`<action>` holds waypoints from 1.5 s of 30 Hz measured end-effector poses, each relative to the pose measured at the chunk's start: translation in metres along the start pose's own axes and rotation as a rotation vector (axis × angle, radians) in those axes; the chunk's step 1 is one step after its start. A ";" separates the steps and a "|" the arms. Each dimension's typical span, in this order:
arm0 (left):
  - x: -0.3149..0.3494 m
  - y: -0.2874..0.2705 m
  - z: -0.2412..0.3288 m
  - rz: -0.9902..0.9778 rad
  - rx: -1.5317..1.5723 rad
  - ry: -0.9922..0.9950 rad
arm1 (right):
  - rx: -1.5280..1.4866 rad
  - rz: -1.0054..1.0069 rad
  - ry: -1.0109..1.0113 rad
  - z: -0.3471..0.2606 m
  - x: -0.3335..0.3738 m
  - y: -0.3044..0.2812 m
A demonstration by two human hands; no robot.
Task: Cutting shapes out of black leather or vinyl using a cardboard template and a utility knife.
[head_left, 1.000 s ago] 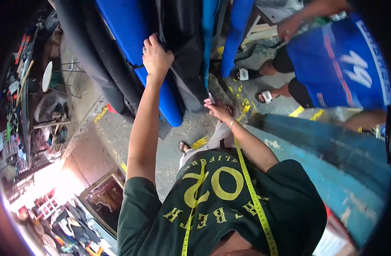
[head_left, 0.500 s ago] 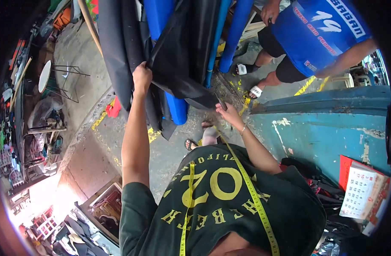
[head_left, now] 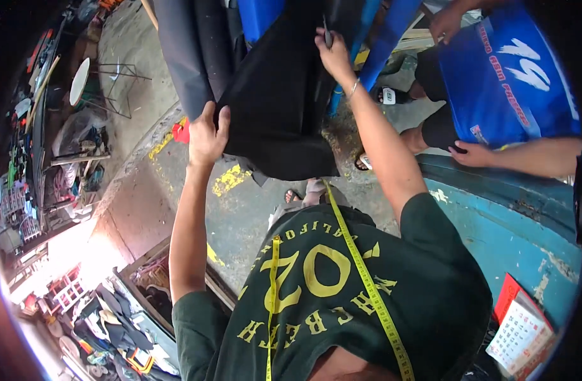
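A wide piece of black sheet material (head_left: 275, 108), like vinyl or cloth, hangs in front of me from the upright rolls. My left hand (head_left: 207, 138) grips its left edge, with the thumb on the near side. Farther up and to the right, my right hand (head_left: 337, 60) is closed around a slim grey tool (head_left: 328, 33). The tool's pointed end sticks up past the fingers, beside the black sheet; I cannot tell if it is a knife or scissors. A yellow measuring tape (head_left: 361, 260) hangs round my neck over the dark shirt.
Dark rolls (head_left: 183, 51) and a blue roll (head_left: 259, 19) stand ahead. At the right, a person in a blue shirt (head_left: 507, 76) is close to a teal bench or wall (head_left: 494, 216). A round-topped stool (head_left: 79, 81) is left; a calendar (head_left: 519, 340) lies low right.
My right hand has moved up and away with the tool, from near the sheet's lower corner. The black sheet now spreads wider and flatter. The person in blue has shifted nearer.
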State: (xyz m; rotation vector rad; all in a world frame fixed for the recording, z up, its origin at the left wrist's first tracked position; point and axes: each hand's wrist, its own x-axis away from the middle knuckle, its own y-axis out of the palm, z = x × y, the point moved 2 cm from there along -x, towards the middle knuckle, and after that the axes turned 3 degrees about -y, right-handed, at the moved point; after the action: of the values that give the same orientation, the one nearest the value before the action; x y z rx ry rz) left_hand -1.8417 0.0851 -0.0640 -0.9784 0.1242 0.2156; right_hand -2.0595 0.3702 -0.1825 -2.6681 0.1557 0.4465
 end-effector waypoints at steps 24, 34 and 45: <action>0.107 -0.130 0.044 -0.202 -0.010 -0.085 | 0.350 0.292 -0.158 0.001 -0.054 0.023; 0.161 -0.173 0.026 -0.185 -0.013 -0.152 | -0.102 0.158 0.189 -0.029 -0.012 0.009; 0.202 -0.215 0.021 -0.194 -0.078 -0.255 | 0.377 0.417 0.031 0.018 -0.015 0.002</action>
State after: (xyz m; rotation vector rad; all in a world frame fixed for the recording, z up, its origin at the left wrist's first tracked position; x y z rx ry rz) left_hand -1.5942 0.0117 0.0805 -1.0252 -0.2134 0.1665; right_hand -2.0793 0.3770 -0.1934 -2.2656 0.7380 0.4498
